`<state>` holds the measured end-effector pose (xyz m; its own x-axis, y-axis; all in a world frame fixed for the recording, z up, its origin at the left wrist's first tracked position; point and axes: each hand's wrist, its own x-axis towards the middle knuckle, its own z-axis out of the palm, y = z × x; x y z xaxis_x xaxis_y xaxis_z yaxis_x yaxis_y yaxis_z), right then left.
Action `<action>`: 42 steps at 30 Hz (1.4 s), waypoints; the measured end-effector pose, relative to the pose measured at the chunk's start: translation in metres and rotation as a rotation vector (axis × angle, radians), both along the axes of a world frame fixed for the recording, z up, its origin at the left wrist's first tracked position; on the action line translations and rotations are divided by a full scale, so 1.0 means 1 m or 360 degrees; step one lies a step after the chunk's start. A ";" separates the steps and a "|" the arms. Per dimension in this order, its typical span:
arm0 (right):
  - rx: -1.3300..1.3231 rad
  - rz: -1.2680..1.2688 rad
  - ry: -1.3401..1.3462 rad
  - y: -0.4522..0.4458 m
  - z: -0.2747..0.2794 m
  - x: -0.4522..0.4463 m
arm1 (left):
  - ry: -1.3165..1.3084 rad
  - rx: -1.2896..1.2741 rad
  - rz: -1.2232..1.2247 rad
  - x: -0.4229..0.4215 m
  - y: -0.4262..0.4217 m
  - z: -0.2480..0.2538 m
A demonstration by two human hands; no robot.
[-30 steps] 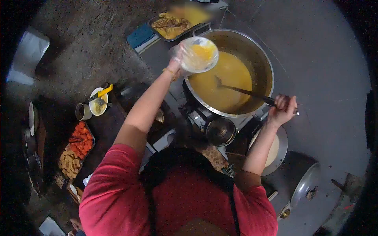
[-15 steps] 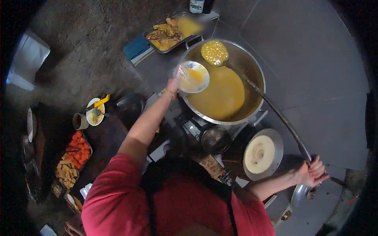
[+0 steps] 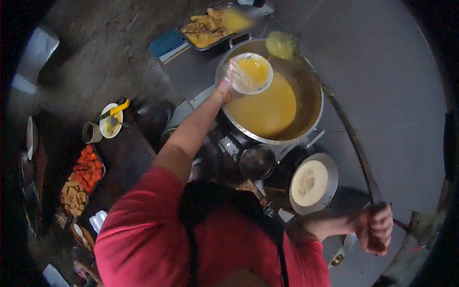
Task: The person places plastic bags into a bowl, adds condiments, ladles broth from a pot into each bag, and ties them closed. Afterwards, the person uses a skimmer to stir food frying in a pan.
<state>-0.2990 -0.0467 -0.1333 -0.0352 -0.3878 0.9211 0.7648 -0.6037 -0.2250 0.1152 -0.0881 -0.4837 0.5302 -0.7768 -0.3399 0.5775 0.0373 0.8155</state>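
Observation:
My left hand, with clear plastic around its fingers, grips a white bowl with yellow broth in it, held over the near-left part of a large metal pot. More yellow broth lies in that pot, steaming slightly. My right hand is closed around the lower end of a long-handled ladle. The ladle's head is blurred at the pot's far rim and looks yellowish and wet; its exact contents are unclear.
A tray of cooked meat pieces stands beyond the pot. Near my right arm is a pan with pale liquid. To the left are orange-red chunks, tan cubes, a cup and a yellow-handled knife across a bowl.
The bowl has moved right and away from me, further over the pot, and holds more broth. The ladle head has swung right to the far rim, as my right hand dropped slightly.

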 end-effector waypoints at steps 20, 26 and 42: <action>0.1241 -0.0232 -0.0271 -0.066 -0.090 -0.009 | -0.0310 0.0422 0.0176 0.010 0.106 0.052; 0.0774 0.0065 -0.0245 -0.039 -0.033 -0.053 | -0.0103 0.0538 0.0006 -0.013 0.080 0.062; 0.0653 0.0221 -0.0150 -0.034 -0.015 -0.034 | 0.0388 -0.0466 -0.0126 -0.037 0.092 0.074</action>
<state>-0.3330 -0.0809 -0.1485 -0.0334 -0.7278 0.6850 0.8611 -0.3688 -0.3499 0.0785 0.0036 -0.4093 0.3959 -0.8948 -0.2065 0.7634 0.1957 0.6155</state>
